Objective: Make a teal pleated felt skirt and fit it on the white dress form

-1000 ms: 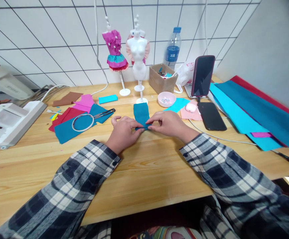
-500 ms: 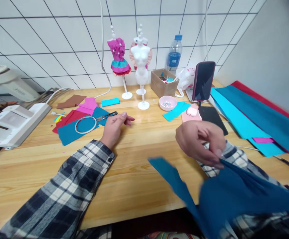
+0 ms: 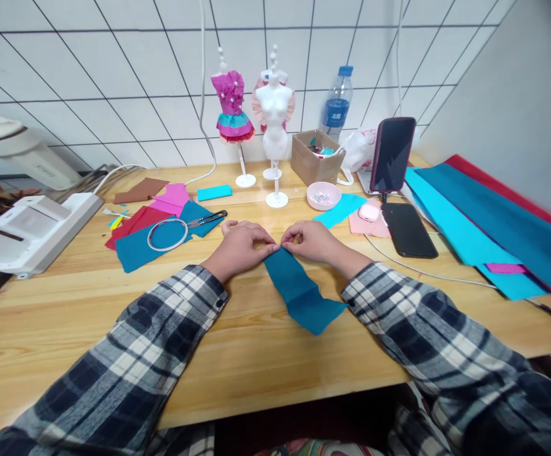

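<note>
A strip of dark teal crepe paper [image 3: 299,291] hangs down from between my hands and lies toward the front of the table, its lower end pointed to the right. My left hand [image 3: 244,246] pinches its upper left corner between thumb and forefinger. At the upper right corner, my right hand [image 3: 310,242] pinches it the same way, with the fingertips of both hands nearly touching. Left of my left hand, thread snips [image 3: 206,218] and a pale ring [image 3: 167,235] rest on another teal piece [image 3: 135,252].
Behind my hands stand a bare white mannequin [image 3: 275,120] and one in a magenta dress [image 3: 232,104]. A pink bowl of beads [image 3: 323,197], a cardboard box [image 3: 314,163], a propped phone [image 3: 393,155] and a black slab [image 3: 409,229] are rightward. Long paper sheets [image 3: 503,215] lie far right.
My right hand has come in from the right, bringing the teal paper onto the table's middle. My left hand has shifted slightly right and now pinches the paper too.
</note>
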A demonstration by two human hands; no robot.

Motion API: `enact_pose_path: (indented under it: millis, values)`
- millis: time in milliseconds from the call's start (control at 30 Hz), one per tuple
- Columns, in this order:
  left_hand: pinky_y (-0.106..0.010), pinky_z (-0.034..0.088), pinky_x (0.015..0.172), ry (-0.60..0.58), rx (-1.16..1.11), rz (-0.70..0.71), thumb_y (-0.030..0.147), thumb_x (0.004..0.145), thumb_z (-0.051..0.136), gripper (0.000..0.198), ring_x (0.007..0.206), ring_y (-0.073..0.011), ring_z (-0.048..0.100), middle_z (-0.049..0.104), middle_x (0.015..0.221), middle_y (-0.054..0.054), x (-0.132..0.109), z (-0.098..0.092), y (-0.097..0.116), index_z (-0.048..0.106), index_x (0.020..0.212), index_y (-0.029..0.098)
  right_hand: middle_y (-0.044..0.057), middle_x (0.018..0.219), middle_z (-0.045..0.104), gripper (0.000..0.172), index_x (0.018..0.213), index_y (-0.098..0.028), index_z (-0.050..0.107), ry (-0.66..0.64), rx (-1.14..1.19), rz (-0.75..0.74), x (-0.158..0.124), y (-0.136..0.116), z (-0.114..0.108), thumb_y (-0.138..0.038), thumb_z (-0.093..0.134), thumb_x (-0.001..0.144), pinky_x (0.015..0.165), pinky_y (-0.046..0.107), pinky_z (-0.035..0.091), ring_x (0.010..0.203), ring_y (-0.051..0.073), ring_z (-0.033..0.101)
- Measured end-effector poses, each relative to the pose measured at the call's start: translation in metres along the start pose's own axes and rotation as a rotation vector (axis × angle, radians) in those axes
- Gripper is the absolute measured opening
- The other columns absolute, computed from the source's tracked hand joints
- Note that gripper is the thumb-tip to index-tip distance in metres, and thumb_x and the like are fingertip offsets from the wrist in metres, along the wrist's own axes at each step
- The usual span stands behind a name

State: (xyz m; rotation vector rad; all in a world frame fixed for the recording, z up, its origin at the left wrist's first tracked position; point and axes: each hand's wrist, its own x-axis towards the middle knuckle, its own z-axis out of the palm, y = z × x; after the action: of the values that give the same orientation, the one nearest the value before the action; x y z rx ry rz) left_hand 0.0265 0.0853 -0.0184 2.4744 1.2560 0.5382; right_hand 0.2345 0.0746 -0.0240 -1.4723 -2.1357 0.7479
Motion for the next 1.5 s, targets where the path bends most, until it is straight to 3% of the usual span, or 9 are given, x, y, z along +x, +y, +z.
enact_pose_path:
  millis: [233,433,600,767,1000,1333,1500]
  values:
    - [-0.052,0.021,0.100,0.021,0.052,-0.033,0.038,0.086,0.060,0.021,0.097,-0.0249,0.064,0.078,0.093,-0.002,0.000,0.003,0.001,0.075,0.080,0.025,0.000,0.093,0.077,0.033,0.113,-0.022,0.074,0.006,0.082,0.065,0.002,0.004,0.001,-0.029,0.070,0.081,0.070,0.023,0.046,0.073,0.012,0.065]
    - [-0.051,0.023,0.098,0.053,0.060,-0.034,0.041,0.088,0.060,0.022,0.092,-0.0236,0.064,0.077,0.087,-0.002,0.000,0.005,0.003,0.076,0.084,0.026,0.001,0.082,0.078,0.015,0.086,-0.022,0.079,0.021,0.044,0.050,0.002,0.003,0.003,-0.031,0.068,0.083,0.062,0.023,0.042,0.073,0.014,0.067]
    - [-0.053,0.020,0.100,0.088,0.119,0.014,0.038,0.086,0.063,0.017,0.104,-0.0263,0.061,0.077,0.100,-0.003,0.000,0.003,0.002,0.075,0.082,0.027,-0.001,0.083,0.078,0.016,0.088,-0.025,0.080,0.022,0.019,0.034,0.003,0.008,0.003,-0.034,0.068,0.083,0.062,0.024,0.042,0.077,0.014,0.068]
    - [-0.057,0.018,0.102,0.073,0.145,0.011,0.035,0.086,0.063,0.015,0.102,-0.0263,0.060,0.078,0.093,-0.002,-0.001,0.004,0.004,0.075,0.082,0.027,0.000,0.102,0.078,0.026,0.106,-0.027,0.077,0.097,-0.046,-0.024,0.004,0.009,0.000,-0.037,0.068,0.084,0.075,0.026,0.046,0.094,0.017,0.068]
    - [-0.060,0.016,0.104,0.054,0.185,0.017,0.033,0.086,0.061,0.015,0.100,-0.0274,0.059,0.078,0.091,-0.003,-0.001,0.004,0.007,0.076,0.084,0.029,0.000,0.092,0.076,0.013,0.087,-0.025,0.078,0.083,-0.200,-0.024,0.004,0.008,-0.003,-0.029,0.066,0.083,0.065,0.026,0.039,0.085,0.016,0.066]
    - [-0.066,0.009,0.107,0.023,0.224,0.083,0.029,0.084,0.061,0.017,0.098,-0.0304,0.060,0.077,0.086,-0.004,-0.002,-0.003,0.007,0.078,0.083,0.031,0.001,0.089,0.074,0.013,0.088,-0.023,0.076,0.088,-0.240,-0.117,-0.003,0.011,-0.004,-0.024,0.063,0.085,0.061,0.026,0.035,0.076,0.015,0.062]
    - [-0.064,0.014,0.108,0.026,0.261,0.107,0.027,0.087,0.056,0.023,0.095,-0.0297,0.062,0.076,0.086,-0.006,-0.003,-0.004,0.006,0.079,0.084,0.028,0.001,0.090,0.073,0.013,0.087,-0.022,0.075,0.087,-0.242,-0.107,-0.002,0.010,-0.003,-0.023,0.063,0.084,0.061,0.026,0.034,0.076,0.014,0.061]
